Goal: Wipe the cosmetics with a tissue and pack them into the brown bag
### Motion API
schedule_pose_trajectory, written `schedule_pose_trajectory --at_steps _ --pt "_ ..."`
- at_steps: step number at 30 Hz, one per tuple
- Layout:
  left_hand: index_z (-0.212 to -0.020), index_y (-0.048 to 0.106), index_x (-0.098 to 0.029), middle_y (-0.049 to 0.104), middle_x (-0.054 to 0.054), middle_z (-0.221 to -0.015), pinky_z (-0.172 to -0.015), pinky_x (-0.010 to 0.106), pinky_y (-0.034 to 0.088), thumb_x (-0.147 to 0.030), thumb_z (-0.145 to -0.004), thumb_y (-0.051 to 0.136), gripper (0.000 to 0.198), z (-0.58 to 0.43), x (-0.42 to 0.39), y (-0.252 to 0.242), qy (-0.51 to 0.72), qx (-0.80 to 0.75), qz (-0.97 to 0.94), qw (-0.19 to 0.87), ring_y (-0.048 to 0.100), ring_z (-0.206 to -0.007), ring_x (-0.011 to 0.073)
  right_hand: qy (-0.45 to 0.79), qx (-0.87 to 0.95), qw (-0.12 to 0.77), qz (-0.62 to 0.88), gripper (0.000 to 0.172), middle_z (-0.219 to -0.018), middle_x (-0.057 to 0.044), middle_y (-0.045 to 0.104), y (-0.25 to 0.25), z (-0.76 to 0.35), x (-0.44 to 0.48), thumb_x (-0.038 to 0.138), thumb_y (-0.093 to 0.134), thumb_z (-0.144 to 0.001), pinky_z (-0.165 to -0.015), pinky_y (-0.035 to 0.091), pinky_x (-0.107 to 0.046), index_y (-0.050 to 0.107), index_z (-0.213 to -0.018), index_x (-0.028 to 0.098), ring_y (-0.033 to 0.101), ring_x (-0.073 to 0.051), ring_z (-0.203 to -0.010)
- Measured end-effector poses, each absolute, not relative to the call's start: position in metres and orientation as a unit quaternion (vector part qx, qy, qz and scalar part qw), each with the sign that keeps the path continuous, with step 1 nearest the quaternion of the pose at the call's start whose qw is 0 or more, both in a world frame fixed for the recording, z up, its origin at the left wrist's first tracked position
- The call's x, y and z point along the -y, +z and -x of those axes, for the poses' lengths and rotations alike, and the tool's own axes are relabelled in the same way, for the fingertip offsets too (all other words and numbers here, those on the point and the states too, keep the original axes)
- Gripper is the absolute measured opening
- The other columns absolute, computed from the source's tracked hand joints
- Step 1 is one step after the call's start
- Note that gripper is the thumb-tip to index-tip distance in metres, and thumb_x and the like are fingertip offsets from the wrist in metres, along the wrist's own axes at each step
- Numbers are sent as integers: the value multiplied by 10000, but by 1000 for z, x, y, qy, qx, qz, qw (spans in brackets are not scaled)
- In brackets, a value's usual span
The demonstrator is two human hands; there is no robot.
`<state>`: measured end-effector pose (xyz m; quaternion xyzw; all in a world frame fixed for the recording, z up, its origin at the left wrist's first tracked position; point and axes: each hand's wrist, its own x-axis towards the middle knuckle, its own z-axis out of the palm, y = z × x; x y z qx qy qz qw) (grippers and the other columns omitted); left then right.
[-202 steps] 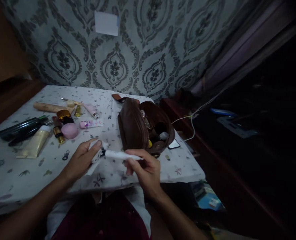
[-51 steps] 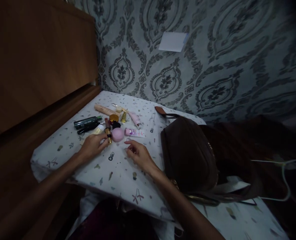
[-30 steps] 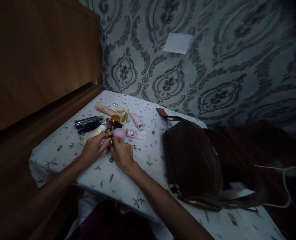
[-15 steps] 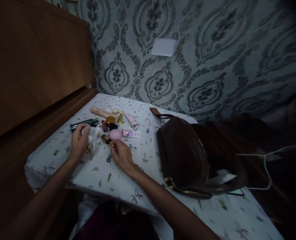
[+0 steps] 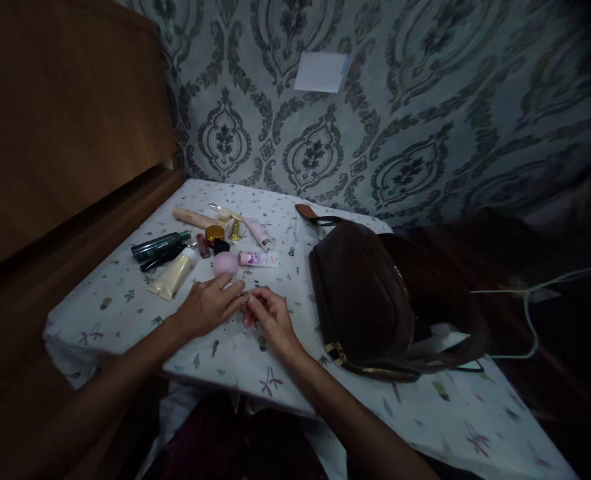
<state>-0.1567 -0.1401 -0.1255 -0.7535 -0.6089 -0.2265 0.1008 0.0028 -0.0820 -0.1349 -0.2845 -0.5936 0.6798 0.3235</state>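
Both hands meet over the cloth in front of the cosmetics. Between the fingertips of my right hand (image 5: 274, 320) is a small gold-and-black tube (image 5: 244, 300), mostly hidden by fingers. The fingers of my left hand (image 5: 209, 307) close on its other side. Just beyond my left hand lies a round pink case (image 5: 225, 264). A cream-gold squeeze tube (image 5: 174, 275) with a white cap rests to the left, apart from the hand. Behind the pink case are a gold-lidded jar (image 5: 214, 234) and a pink-and-white tube (image 5: 258, 259).
A dark brown handbag (image 5: 362, 300) stands on the right of the cloth-covered table (image 5: 295, 363). Dark green bottle (image 5: 158, 247), beige tube (image 5: 192, 217) and pale pink tube (image 5: 257, 233) lie farther back. A wooden cabinet (image 5: 70, 100) borders the left; patterned wall rises behind.
My left hand has let go of the cream-gold squeeze tube, now lying on the cloth, and moved right to meet my right hand. My right hand has lifted the gold-and-black tube nearer to me.
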Motion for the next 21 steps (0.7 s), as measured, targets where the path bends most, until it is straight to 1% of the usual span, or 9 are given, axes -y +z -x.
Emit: schedule_pose_trajectory --at_steps 2,4,6,9,13,15,16,18,21 --pt "-868 629 -175 611 40 -798 -608 262 418 -340 -1015 377 335 158 135 -121 -270 605 748 46 580 -664 160 682 590 333 277 385 -560 33 584 -137 -6 83 566 652 -818 -473 374 -227 596 -832 185 482 -101 -477" --pt "-710 554 -180 542 3 -673 -616 257 395 -340 -999 380 373 158 130 -115 -332 608 721 -24 529 -623 143 684 587 338 270 388 -569 30 592 -138 -8 84 573 656 -825 -473 375 -227 594 -820 190 486 -101 -478" --pt "-622 477 -190 465 -28 -583 -602 250 369 -386 -967 421 400 157 124 -111 -402 622 662 -114 468 -575 127 684 587 345 262 381 -577 28 598 -139 -9 83 569 656 -833 -475 378 -229 597 -821 193 493 -103 -483" --pt "-626 471 -198 418 -53 -509 -545 240 347 -496 -944 422 439 157 118 -113 -470 639 567 -221 442 -513 121 678 590 359 253 351 -602 26 616 -138 -11 82 538 665 -843 -505 397 -233 623 -881 192 519 -109 -516" --pt "-716 501 -207 428 -68 -460 -434 243 313 -574 -967 308 485 159 115 -122 -486 656 506 -279 429 -394 130 679 580 372 254 335 -642 22 645 -137 -10 82 495 697 -827 -544 426 -235 635 -938 185 551 -108 -547" --pt "-721 499 -207 429 -68 -481 -441 242 322 -571 -963 327 470 159 117 -122 -495 656 497 -279 433 -413 127 679 576 376 256 346 -651 20 648 -137 -8 81 494 711 -814 -545 434 -234 636 -940 181 564 -110 -556" --pt "-713 496 -206 421 -68 -496 -463 241 330 -554 -963 350 453 158 119 -120 -495 654 509 -261 434 -441 124 678 575 377 259 351 -644 21 643 -138 -8 81 502 708 -815 -538 433 -233 633 -928 178 564 -109 -550" --pt "-683 474 -205 411 -60 -536 -522 242 344 -481 -970 387 408 155 123 -116 -475 648 566 -185 436 -508 121 678 570 378 269 369 -617 28 621 -138 -7 81 536 686 -824 -507 420 -229 616 -884 179 549 -104 -517" --pt "-666 458 -204 462 -29 -625 -596 257 363 -379 -985 396 369 150 129 -111 -418 617 665 -43 464 -596 131 696 544 370 288 421 -594 49 583 -139 -8 82 604 664 -809 -439 370 -218 564 -816 195 520 -92 -455"
